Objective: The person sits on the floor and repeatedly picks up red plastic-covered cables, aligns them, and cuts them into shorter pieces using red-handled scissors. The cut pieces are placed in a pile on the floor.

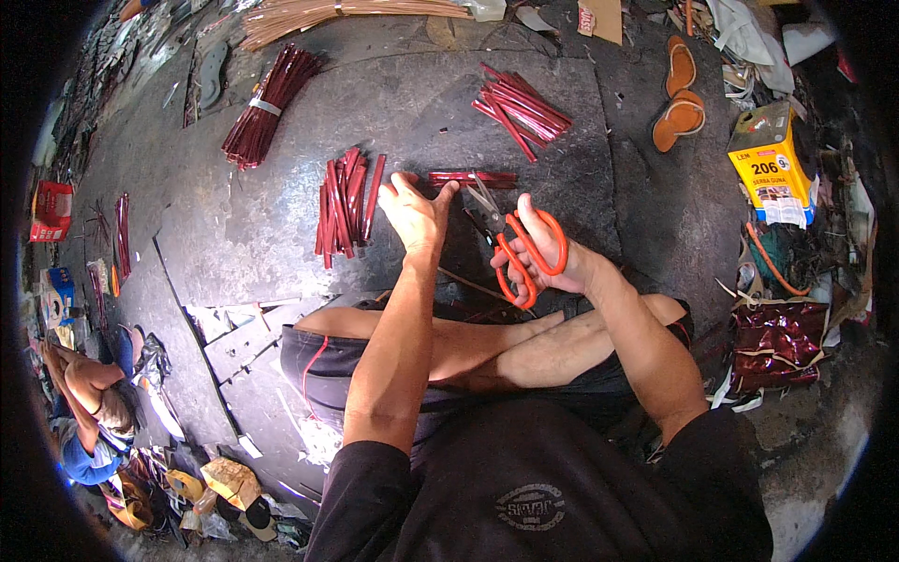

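My right hand has its fingers through the orange-handled scissors, whose blades are apart and reach up to the left. The blade tips meet or overlap a short set of shiny dark red strips lying crosswise; whether they touch it I cannot tell. My left hand is beside the left end of those strips, thumb and fingers spread apart, its thumb close to them. Its other fingertips are near a loose pile of red strips; their undersides are hidden.
More red strips lie at the far right. A tied red bundle lies far left, with light brown sticks beyond. Sandals, a yellow box and a shiny red bag line the right. Another person sits at left.
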Tool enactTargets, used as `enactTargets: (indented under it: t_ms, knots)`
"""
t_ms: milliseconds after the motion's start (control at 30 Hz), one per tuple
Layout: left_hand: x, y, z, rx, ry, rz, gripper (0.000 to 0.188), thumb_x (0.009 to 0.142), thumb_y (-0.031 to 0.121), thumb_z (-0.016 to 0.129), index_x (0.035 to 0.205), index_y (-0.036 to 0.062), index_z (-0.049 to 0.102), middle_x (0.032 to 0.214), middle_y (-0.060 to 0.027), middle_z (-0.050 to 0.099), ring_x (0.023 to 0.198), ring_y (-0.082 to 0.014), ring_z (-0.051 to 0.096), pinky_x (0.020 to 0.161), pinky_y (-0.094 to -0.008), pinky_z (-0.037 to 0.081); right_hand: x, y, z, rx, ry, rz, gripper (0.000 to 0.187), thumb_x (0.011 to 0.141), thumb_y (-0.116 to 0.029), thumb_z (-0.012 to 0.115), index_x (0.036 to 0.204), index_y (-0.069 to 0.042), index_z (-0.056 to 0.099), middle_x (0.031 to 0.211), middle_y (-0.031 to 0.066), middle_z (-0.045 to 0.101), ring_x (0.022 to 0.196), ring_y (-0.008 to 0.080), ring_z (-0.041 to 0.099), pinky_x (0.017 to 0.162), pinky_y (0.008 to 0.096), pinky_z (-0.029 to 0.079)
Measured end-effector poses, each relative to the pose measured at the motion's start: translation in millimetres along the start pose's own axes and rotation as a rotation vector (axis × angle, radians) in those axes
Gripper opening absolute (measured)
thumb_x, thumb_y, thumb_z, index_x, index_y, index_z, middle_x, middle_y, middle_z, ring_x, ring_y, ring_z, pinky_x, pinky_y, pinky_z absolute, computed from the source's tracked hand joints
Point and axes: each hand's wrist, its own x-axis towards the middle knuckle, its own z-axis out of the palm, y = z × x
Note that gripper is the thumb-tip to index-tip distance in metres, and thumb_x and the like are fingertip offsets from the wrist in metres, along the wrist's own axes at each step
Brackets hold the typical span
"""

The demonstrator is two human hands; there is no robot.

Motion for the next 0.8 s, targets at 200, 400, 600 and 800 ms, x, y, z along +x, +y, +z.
enactTargets:
  t_ms: [200, 400, 600, 800]
  knots:
    - [1.1, -0.4, 3.0, 0.023, 0.025, 0.000, 0.071, 0.060, 0.037, 0.092, 0.108, 0.0016, 0.053, 0.104, -0.0201, 0.051, 0.102, -0.0388, 0.051, 0.091, -0.0460, 0.043, 1.0, -13.8, -15.0, -0.081, -0.056, 0.059, 0.116, 0.070, -0.097, 0.024, 0.106, 0.008, 0.056, 0.072, 0.0099, 0.055, 0.065, 0.0236, 0.063, 0.068, 0.0416, 0.058]
    - [0.6, 4.0, -0.4, -0.007, 0.014, -0.024, 0.071, 0.060, 0.035, 0.092, 0.108, 0.0017, 0.052, 0.104, -0.0200, 0.051, 0.102, -0.0387, 0.051, 0.091, -0.0463, 0.043, -4.4, -35.8, -16.7, -0.175, -0.081, 0.139, 0.127, 0.065, -0.101, 0.020, 0.113, 0.012, 0.053, 0.077, 0.0127, 0.055, 0.071, 0.0279, 0.064, 0.073, 0.0446, 0.057]
    - [2.3, 2.1, -2.5, -0.030, -0.066, -0.077, 0.074, 0.063, 0.039, 0.090, 0.114, 0.0009, 0.051, 0.112, -0.0213, 0.049, 0.111, -0.0394, 0.048, 0.098, -0.0472, 0.040, -8.5, -58.8, -19.0, -0.238, -0.123, 0.212, 0.135, 0.057, -0.104, 0.018, 0.113, 0.014, 0.052, 0.082, 0.0165, 0.056, 0.075, 0.0308, 0.066, 0.077, 0.0444, 0.057]
    - [1.1, -2.7, 2.3, -0.041, -0.002, -0.017, 0.053, 0.070, 0.030, 0.085, 0.106, 0.0045, 0.056, 0.103, -0.0193, 0.051, 0.103, -0.0375, 0.049, 0.092, -0.0456, 0.041, -6.5, -71.7, -20.6, -0.342, -0.099, 0.270, 0.135, 0.058, -0.104, 0.015, 0.112, 0.014, 0.052, 0.087, 0.0193, 0.057, 0.077, 0.0338, 0.066, 0.079, 0.0455, 0.056]
